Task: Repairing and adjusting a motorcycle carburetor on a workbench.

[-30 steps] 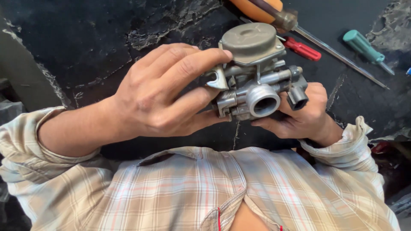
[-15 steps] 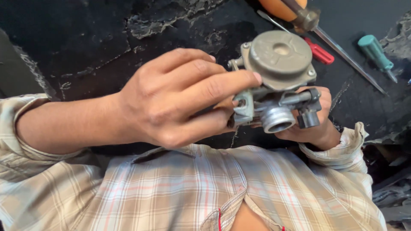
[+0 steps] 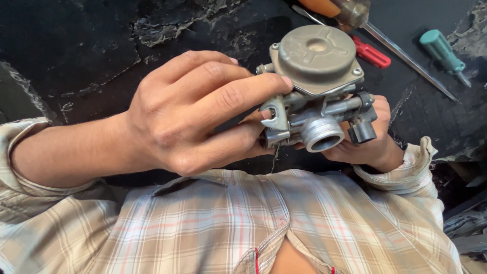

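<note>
In the head view, we see a grey metal carburetor (image 3: 317, 91) held up in both hands above a dark, cracked desk (image 3: 91, 56). The image is upside down relative to the person: the plaid shirt (image 3: 243, 228) fills the lower part, and the arms reach up into the frame.

The hand at picture left (image 3: 198, 114) has its grip clamped on the carburetor, fingers laid across the body with a fingertip (image 3: 281, 83) touching just under the round cap, and the thumb pressing from below. The hand at picture right (image 3: 368, 139) cups the carburetor from beneath and behind, its grip closed on it too; most of that hand is hidden by the part. The carburetor's open round bore faces us, cap tilted upward.

On the desk beyond lie a red-handled tool (image 3: 372, 52), a teal-handled screwdriver (image 3: 442, 50), and a long screwdriver (image 3: 355, 15) with an orange handle, all well apart from the hands.
</note>
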